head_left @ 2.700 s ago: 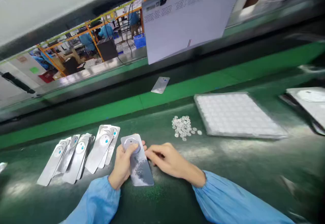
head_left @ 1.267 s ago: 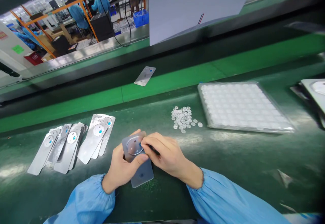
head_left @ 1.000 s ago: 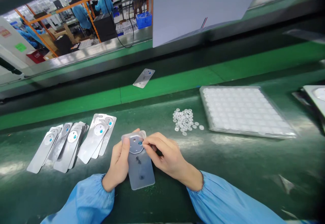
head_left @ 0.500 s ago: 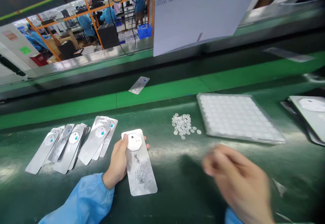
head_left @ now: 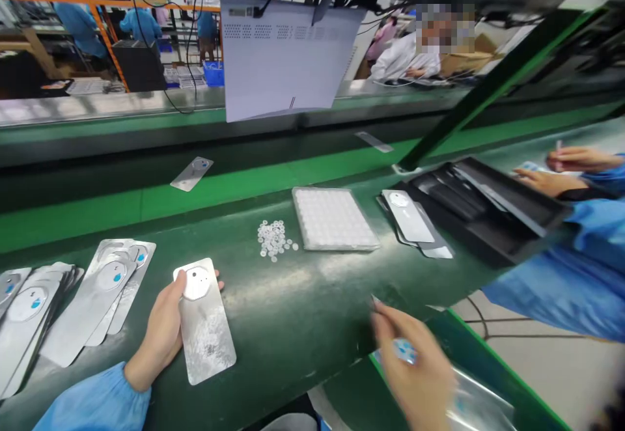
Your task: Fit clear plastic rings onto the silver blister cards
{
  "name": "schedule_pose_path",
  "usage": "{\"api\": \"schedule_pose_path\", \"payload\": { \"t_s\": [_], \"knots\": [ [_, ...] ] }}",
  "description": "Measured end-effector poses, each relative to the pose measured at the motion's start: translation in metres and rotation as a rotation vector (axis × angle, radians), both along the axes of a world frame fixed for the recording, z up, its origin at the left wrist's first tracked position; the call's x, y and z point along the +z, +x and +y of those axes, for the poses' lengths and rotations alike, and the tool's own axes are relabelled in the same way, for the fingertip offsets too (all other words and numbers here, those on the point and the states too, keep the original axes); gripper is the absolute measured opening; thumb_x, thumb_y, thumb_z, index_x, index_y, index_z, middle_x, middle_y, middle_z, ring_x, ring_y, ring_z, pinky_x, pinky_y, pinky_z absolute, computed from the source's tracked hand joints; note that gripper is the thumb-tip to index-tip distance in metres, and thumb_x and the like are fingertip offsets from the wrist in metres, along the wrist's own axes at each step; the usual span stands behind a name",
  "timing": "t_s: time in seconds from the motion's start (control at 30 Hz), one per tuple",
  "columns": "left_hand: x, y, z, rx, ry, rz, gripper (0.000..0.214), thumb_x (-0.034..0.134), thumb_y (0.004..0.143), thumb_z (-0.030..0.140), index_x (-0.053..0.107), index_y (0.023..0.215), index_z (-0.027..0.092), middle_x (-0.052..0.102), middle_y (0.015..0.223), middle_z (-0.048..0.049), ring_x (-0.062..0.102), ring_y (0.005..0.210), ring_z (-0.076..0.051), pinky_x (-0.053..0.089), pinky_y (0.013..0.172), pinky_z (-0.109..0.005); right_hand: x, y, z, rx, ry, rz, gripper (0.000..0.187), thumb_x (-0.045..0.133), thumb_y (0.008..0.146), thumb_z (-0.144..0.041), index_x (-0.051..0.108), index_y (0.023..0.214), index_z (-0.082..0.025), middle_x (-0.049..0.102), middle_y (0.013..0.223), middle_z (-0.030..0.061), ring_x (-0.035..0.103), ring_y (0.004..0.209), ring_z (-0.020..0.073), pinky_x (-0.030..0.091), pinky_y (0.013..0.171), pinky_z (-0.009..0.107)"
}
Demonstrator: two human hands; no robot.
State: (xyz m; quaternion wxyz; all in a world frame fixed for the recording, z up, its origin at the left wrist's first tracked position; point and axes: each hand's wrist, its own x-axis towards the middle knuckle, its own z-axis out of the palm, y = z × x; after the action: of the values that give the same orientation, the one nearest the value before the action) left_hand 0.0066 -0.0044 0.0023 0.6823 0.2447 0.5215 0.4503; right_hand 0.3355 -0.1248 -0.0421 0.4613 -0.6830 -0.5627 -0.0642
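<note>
My left hand [head_left: 163, 317] is closed on the edge of a silver phone back cover [head_left: 208, 333], thumb on its face by the white round camera area. The cover is tilted above the green bench. My right hand [head_left: 415, 359], blurred, is closed in a pinch near the bench's front edge. A small pointed tip shows at its fingertips; what it belongs to I cannot make out. Several similar covers with blue tabs [head_left: 100, 288] lie overlapping at the left. Small clear round pieces [head_left: 273, 239] are heaped in the middle, beside a clear tray of white pieces [head_left: 334, 216].
Stacked covers [head_left: 407, 216] lie right of the tray, beside a black tray [head_left: 488, 203]. A co-worker's hands [head_left: 561, 174] are busy at far right. Clear film pieces [head_left: 481, 398] lie below the bench edge. Single covers [head_left: 192, 174] rest on the green strip behind.
The view has swung right, bringing the black tray and co-worker's hands into sight. My right hand has moved toward the bench's front edge. My left hand keeps its hold on the cover.
</note>
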Motion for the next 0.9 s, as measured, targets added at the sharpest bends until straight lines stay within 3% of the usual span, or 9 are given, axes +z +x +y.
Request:
{"api": "schedule_pose_path", "payload": {
  "t_s": [0.1,0.17,0.23,0.33,0.47,0.6,0.77,0.9],
  "knots": [
    [-0.004,-0.003,0.0,-0.014,0.034,0.0,0.068,0.079,0.077,0.058,0.073,0.117,0.004,0.075,0.118,-0.023,0.071,0.115,-0.038,0.062,0.08,-0.035,-0.007,-0.047,0.06,0.313,-0.051,-0.102,0.027,0.05,0.106,-0.029,0.073,0.116,-0.019,0.072,0.102,0.0105,0.071,0.086,0.0227,0.06,0.075,0.034],
    [-0.011,-0.005,-0.002,-0.015,0.081,0.01,0.068,0.078,0.078,0.061,0.074,0.114,0.004,0.077,0.114,-0.0222,0.073,0.11,-0.037,0.061,0.08,-0.034,-0.009,-0.068,0.091,0.37,-0.097,-0.204,0.031,0.046,0.107,-0.027,0.072,0.119,-0.017,0.071,0.102,0.0111,0.071,0.079,0.0214,0.059,0.068,0.032],
    [-0.019,-0.005,-0.004,-0.03,0.139,0.044,0.067,0.076,0.079,0.064,0.076,0.109,0.004,0.079,0.105,-0.0207,0.076,0.1,-0.035,0.061,0.078,-0.035,-0.01,-0.077,0.103,0.391,-0.133,-0.324,0.033,0.044,0.107,-0.026,0.073,0.12,-0.016,0.071,0.1,0.0112,0.069,0.071,0.0202,0.057,0.06,0.031],
    [-0.026,-0.004,-0.007,-0.07,0.209,0.102,0.067,0.072,0.081,0.069,0.077,0.102,0.006,0.08,0.095,-0.0187,0.077,0.09,-0.035,0.06,0.073,-0.036,-0.014,-0.076,0.088,0.468,-0.162,-0.407,0.032,0.045,0.107,-0.025,0.071,0.124,-0.018,0.07,0.101,0.0104,0.069,0.071,0.0201,0.056,0.061,0.031],
    [-0.025,-0.001,-0.007,-0.074,0.217,0.04,0.068,0.071,0.08,0.071,0.078,0.102,0.006,0.08,0.087,-0.0184,0.077,0.089,-0.036,0.061,0.075,-0.04,-0.018,-0.069,0.042,0.616,-0.157,-0.362,0.026,0.052,0.105,-0.023,0.069,0.124,-0.021,0.073,0.107,0.0103,0.07,0.085,0.0238,0.055,0.074,0.036],
    [-0.025,0.0,-0.007,-0.076,0.219,-0.001,0.069,0.07,0.082,0.07,0.077,0.105,0.006,0.08,0.087,-0.019,0.077,0.09,-0.037,0.061,0.076,-0.041,-0.016,-0.071,0.006,0.706,-0.166,-0.343,0.022,0.061,0.102,-0.025,0.07,0.121,-0.021,0.076,0.116,0.0097,0.071,0.088,0.0253,0.053,0.076,0.039],
    [-0.028,-0.001,-0.009,-0.093,0.223,-0.008,0.07,0.066,0.085,0.072,0.077,0.104,0.005,0.08,0.09,-0.0195,0.077,0.091,-0.036,0.061,0.077,-0.04,-0.011,-0.072,-0.01,0.826,-0.13,-0.44,0.024,0.06,0.104,-0.039,0.072,0.117,-0.023,0.079,0.112,0.0068,0.073,0.094,0.0263,0.054,0.076,0.039],
    [-0.026,-0.001,-0.008,-0.095,0.227,-0.014,0.072,0.064,0.085,0.073,0.077,0.105,0.006,0.08,0.09,-0.0195,0.077,0.091,-0.035,0.061,0.077,-0.039,-0.015,-0.072,-0.017,0.905,-0.102,-0.455,0.017,0.059,0.104,-0.025,0.073,0.112,-0.022,0.08,0.104,0.0044,0.075,0.09,0.0242,0.057,0.072,0.036]
  ]
}}
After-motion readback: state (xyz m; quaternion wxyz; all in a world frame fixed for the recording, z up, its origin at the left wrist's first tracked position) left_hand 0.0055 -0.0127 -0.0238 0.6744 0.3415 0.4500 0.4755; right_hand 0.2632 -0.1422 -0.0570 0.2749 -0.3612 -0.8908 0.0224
